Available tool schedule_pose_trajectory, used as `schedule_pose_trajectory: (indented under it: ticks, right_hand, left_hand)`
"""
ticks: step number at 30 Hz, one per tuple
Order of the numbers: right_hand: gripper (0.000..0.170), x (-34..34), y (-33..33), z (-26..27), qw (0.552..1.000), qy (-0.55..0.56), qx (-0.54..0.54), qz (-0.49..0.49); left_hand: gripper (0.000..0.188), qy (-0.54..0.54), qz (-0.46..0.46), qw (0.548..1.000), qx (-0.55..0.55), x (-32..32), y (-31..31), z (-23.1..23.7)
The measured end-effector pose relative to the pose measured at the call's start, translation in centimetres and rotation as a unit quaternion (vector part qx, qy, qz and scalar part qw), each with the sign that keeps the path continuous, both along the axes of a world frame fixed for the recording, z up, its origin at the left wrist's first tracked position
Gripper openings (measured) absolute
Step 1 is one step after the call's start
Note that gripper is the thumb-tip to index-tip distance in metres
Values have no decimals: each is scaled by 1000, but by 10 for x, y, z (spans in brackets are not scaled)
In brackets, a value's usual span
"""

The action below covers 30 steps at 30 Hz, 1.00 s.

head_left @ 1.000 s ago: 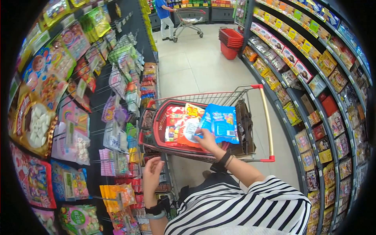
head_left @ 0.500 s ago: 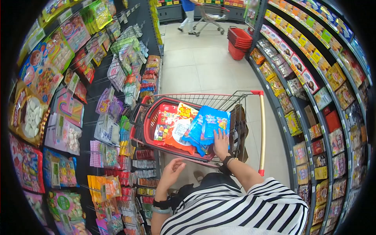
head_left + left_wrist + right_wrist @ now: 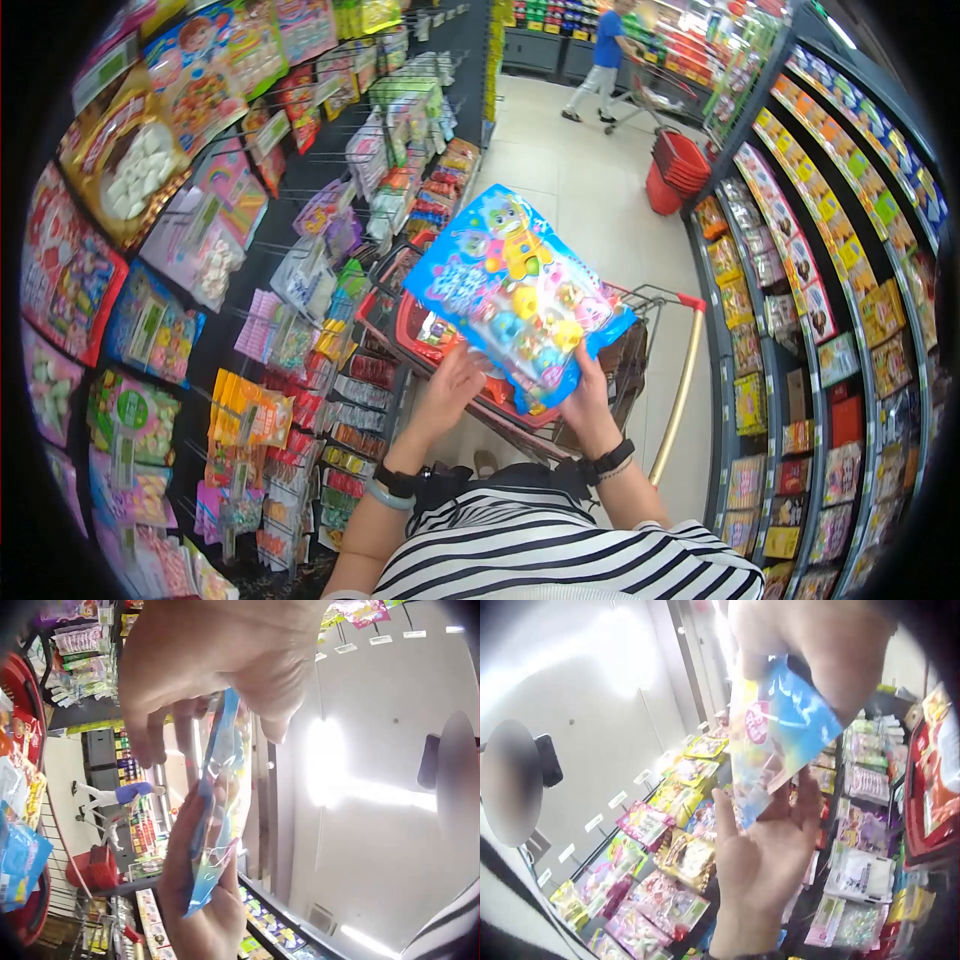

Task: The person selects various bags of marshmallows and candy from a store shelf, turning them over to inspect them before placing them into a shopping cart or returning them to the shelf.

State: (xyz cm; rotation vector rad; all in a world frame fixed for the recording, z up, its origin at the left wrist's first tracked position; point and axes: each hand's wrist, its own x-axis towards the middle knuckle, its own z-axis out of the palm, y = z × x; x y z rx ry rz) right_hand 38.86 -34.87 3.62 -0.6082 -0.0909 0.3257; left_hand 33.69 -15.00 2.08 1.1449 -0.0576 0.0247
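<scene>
A blue candy bag (image 3: pixel 520 270) with cartoon figures and a see-through window of colourful sweets is raised, tilted, over the shopping cart. My right hand (image 3: pixel 590 395) grips its lower right edge, thumb on the front and fingers behind. Close to the lower left edge is my left hand (image 3: pixel 450 390), its fingers loosely bent. In the right wrist view the left palm (image 3: pixel 769 862) faces up, with the bag's edge between thumb and fingers. Under the bag, the red basket (image 3: pixel 412 335) in the cart is partly hidden. Another blue bag (image 3: pixel 19 859) lies in it.
The cart's pale handle bar (image 3: pixel 680 390) runs along the right. Hanging candy bags (image 3: pixel 245 410) line the left side; stocked shelves (image 3: pixel 800 400) line the right. Stacked red baskets (image 3: pixel 678 170) stand ahead, and a person in blue (image 3: pixel 605 60) is beside another cart.
My right hand has taken a blue bag from the basket and lifted it, turning its front towards me. My left hand has come to the bag's edge. The view has swung left.
</scene>
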Motion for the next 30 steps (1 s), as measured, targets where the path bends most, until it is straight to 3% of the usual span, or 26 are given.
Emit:
schedule_pose_trajectory:
  ticks: [1, 4, 8, 14, 16, 18, 20, 26, 28, 29, 30]
  right_hand:
    - [49, -9, 11, 10, 999, 8, 10, 29]
    - [51, -22, 38, 12, 996, 14, 11, 86]
    - [61, -21, 57, 11, 991, -8, -6, 133]
    - [64, 1, 74, 29, 981, -97, -24, 168]
    - [62, 2, 85, 32, 952, -168, -191, 171]
    - [54, -7, 100, 38, 940, -178, -206, 207]
    - [46, -12, 107, 34, 893, -184, -321, 256]
    - [32, -35, 139, 40, 914, -152, -305, 222]
    - [30, -44, 147, 44, 881, -235, -363, 193]
    - [39, -47, 147, 47, 854, -271, -380, 230]
    - [39, -52, 148, 50, 854, -272, -379, 231]
  left_hand:
    - [38, -50, 33, 998, -12, 2, 1, 20]
    - [31, -28, 145, 988, -39, 1, 26, 34]
    - [25, -54, 200, 973, -104, -19, 61, 61]
    - [25, -65, 288, 955, -23, -56, 107, 65]
    - [26, -33, 270, 961, 39, -68, 112, 70]
    - [28, -7, 251, 964, 85, -76, 117, 67]
    - [29, 10, 216, 974, 72, -80, 122, 58]
    - [45, -3, 298, 955, 0, -86, 122, 58]
    - [49, 19, 335, 942, 32, -84, 120, 48]
    - [52, 41, 370, 926, 63, -82, 121, 43]
    - [52, 40, 371, 926, 64, -83, 122, 40]
